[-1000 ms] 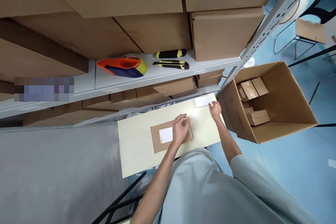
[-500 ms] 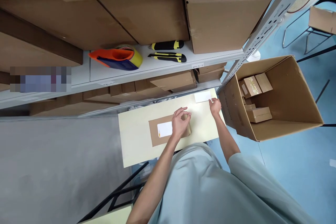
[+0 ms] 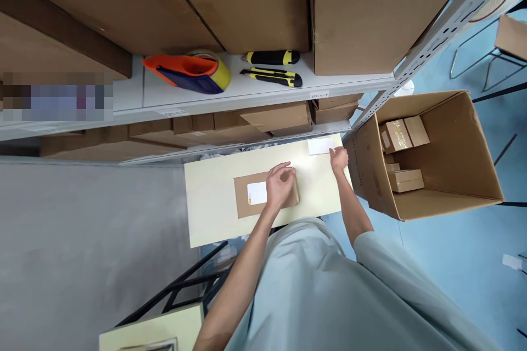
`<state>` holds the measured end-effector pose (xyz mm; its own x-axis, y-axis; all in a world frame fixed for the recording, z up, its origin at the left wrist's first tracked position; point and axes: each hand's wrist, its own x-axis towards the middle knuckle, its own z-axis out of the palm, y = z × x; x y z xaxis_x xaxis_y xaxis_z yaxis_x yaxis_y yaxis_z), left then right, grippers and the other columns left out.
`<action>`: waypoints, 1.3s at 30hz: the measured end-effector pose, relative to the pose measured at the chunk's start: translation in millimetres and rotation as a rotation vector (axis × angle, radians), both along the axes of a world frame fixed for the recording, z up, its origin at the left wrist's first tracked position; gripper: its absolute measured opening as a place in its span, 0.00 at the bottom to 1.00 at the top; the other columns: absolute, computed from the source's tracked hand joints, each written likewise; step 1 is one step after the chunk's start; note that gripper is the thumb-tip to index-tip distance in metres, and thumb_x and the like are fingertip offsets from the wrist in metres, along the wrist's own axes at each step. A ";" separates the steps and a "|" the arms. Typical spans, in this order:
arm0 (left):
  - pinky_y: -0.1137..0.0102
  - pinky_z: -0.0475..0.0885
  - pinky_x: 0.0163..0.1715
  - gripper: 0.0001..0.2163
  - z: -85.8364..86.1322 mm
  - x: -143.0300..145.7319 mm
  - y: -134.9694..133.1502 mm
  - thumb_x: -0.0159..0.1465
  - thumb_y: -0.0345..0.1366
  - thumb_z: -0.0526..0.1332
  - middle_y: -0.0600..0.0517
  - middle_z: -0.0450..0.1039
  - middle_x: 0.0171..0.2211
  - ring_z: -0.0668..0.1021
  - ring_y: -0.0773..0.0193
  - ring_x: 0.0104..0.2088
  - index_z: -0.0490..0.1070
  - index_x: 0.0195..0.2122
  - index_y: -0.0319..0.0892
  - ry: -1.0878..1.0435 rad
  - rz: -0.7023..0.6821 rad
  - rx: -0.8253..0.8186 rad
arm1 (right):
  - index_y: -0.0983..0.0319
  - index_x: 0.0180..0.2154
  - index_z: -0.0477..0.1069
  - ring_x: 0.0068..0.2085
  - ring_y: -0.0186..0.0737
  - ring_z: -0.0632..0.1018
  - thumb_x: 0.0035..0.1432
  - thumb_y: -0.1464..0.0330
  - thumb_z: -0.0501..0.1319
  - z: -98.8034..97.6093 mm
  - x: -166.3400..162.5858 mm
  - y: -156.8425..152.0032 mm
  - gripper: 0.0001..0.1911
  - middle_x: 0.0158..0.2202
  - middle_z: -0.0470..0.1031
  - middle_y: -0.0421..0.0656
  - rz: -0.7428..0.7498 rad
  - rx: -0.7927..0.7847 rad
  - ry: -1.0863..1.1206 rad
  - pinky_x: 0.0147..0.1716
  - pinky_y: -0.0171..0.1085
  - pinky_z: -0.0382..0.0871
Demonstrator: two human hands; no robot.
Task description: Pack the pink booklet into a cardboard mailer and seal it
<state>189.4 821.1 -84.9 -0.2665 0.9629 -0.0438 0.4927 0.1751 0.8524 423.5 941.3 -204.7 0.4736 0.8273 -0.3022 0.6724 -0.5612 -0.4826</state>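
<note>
A flat brown parcel [image 3: 263, 195] was recorded lying at the centre of a pale table [image 3: 209, 214], a white label [image 3: 257, 193] stuck on its top. The left hand [image 3: 279, 188] was laid palm-down on the parcel's right half, fingers spread and pressing, nothing gripped. The right hand [image 3: 339, 159] was found at 2 o'clock from the parcel, near the table's far right corner, its fingertips touching the edge of a loose white slip [image 3: 320, 146]; whether the slip was pinched could not be told. At 3 o'clock from the table, just beside it, an open carton [image 3: 448, 197] was noted on the blue floor, small brown boxes [image 3: 401, 134] inside it. At 12 o'clock a grey shelf [image 3: 263, 88] was listed, bearing an orange tape dispenser [image 3: 187, 72] and two black-and-yellow knives [image 3: 272, 67], with large cardboard boxes [image 3: 354, 16] stacked behind and beside them. Flattened cardboard [image 3: 247, 123] was stored on the level below.
</note>
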 end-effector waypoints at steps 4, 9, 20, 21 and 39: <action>0.48 0.73 0.66 0.05 0.6 -3.7 -2.1 0.67 0.38 0.66 0.50 0.85 0.52 0.82 0.50 0.58 0.83 0.36 0.51 -0.005 0.017 -0.001 | 0.62 0.42 0.80 0.42 0.48 0.86 0.72 0.63 0.67 6.2 -0.5 3.4 0.09 0.44 0.86 0.53 -0.008 0.003 0.003 0.42 0.38 0.75; 0.49 0.74 0.65 0.05 1.7 -3.9 -2.6 0.66 0.37 0.66 0.51 0.85 0.52 0.81 0.51 0.59 0.83 0.35 0.51 -0.025 0.031 -0.008 | 0.63 0.42 0.81 0.41 0.48 0.85 0.75 0.63 0.63 15.0 0.8 4.2 0.12 0.41 0.86 0.53 0.042 0.017 0.005 0.41 0.36 0.73; 0.51 0.75 0.64 0.04 -0.6 -0.4 -1.5 0.64 0.38 0.67 0.51 0.85 0.50 0.83 0.52 0.55 0.79 0.31 0.50 -0.062 0.020 0.003 | 0.60 0.52 0.80 0.47 0.44 0.81 0.78 0.66 0.55 28.8 -1.4 0.5 0.15 0.55 0.80 0.51 0.133 0.072 -0.066 0.45 0.36 0.70; 0.51 0.75 0.64 0.04 -0.4 -0.4 -1.3 0.65 0.38 0.67 0.51 0.85 0.50 0.83 0.52 0.55 0.80 0.32 0.50 -0.062 0.015 -0.001 | 0.59 0.54 0.80 0.48 0.44 0.81 0.78 0.66 0.54 29.6 -1.9 0.1 0.16 0.56 0.80 0.50 0.142 0.079 -0.066 0.46 0.36 0.70; 0.53 0.75 0.64 0.05 -1.9 3.0 8.4 0.64 0.37 0.65 0.51 0.85 0.50 0.83 0.53 0.56 0.82 0.34 0.50 -0.096 0.011 -0.044 | 0.60 0.49 0.79 0.48 0.48 0.83 0.69 0.58 0.71 2.7 -3.0 10.2 0.14 0.53 0.81 0.51 0.025 -0.059 0.011 0.49 0.41 0.75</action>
